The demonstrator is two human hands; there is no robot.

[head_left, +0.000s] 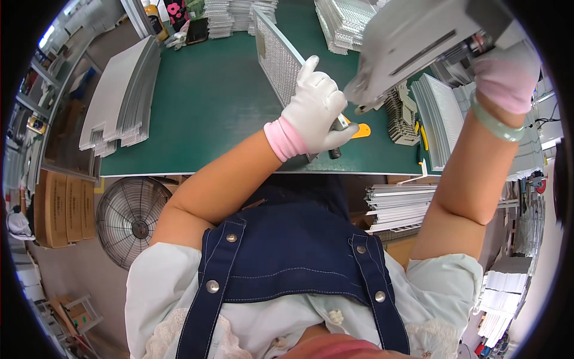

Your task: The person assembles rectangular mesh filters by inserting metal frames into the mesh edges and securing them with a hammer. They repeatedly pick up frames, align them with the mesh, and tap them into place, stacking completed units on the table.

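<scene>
My left hand, in a white glove with a pink cuff, is closed round the near end of a framed mesh panel. The panel stands on edge on the green table, its thin metal frame uppermost. My right hand, gloved the same way, is raised at the upper right, gripping a large grey power tool with a long slot in its side. The tool hangs above the table, its nose pointing toward the panel; its exact kind is unclear. Right-hand fingers are mostly hidden. Beside my left hand lies a yellow-orange piece.
Stacked mesh sheets lie at the table's left, and more stacks at the back. Grey corner brackets, a yellow-and-black hand tool and white-framed panels are on the right. Below stand a floor fan and metal strips.
</scene>
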